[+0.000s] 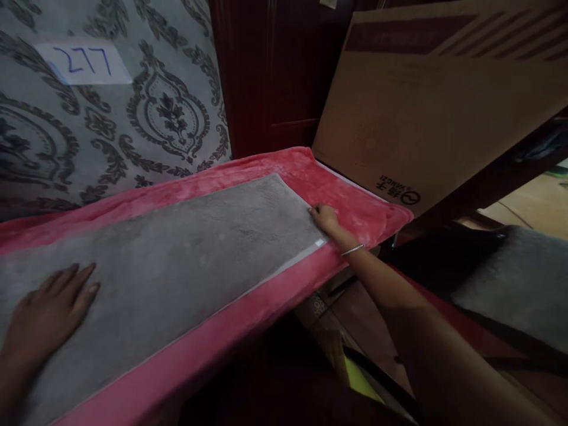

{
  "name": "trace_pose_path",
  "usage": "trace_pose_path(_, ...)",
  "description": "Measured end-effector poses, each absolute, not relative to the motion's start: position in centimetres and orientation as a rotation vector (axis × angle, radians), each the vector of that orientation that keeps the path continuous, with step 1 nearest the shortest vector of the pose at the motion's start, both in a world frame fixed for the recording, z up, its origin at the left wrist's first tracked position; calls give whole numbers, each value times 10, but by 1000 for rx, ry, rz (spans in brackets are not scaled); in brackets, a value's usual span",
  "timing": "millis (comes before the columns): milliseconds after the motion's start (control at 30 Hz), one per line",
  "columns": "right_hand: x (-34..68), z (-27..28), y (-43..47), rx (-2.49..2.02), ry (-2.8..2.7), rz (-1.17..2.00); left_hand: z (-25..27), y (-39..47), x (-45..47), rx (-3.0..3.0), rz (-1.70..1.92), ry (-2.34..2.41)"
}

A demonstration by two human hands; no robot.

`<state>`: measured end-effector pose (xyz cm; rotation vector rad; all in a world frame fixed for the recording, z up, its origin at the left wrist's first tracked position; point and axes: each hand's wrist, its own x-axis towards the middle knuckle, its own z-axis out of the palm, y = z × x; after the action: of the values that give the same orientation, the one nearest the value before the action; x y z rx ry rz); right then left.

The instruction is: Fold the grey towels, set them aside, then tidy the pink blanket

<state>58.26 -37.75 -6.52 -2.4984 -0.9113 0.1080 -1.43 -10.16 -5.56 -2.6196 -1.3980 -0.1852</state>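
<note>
A long grey plush mat [190, 242] with a pale border lies over a red fleecy cover [355, 204] on a table-like surface. My left hand [48, 313] rests palm down on the mat at the lower left, its fingers spread. At the far right end, my right hand [323, 218] has its fingers closed on the mat's short edge. A small white tag [319, 242] shows at the mat's corner, close to that hand. A thin silvery bangle [352, 250] circles my right wrist.
A large cardboard panel [426, 106] leans behind the right end, beside a dark red door [275, 71]. Patterned wallpaper [173, 118] with a "277" paper [86, 62] borders the far side. Another grey plush piece [519, 284] lies at the right.
</note>
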Motion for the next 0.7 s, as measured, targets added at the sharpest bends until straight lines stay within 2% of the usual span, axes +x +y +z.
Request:
trace_pose_path(300, 590, -62, -395, -2468, -904, 189, -28, -126, 4, -2633, -137, -1442)
trace_pose_path(700, 572, -62, -408, -2550, -949, 77, -12, -156, 7, -2494, -200, -1337)
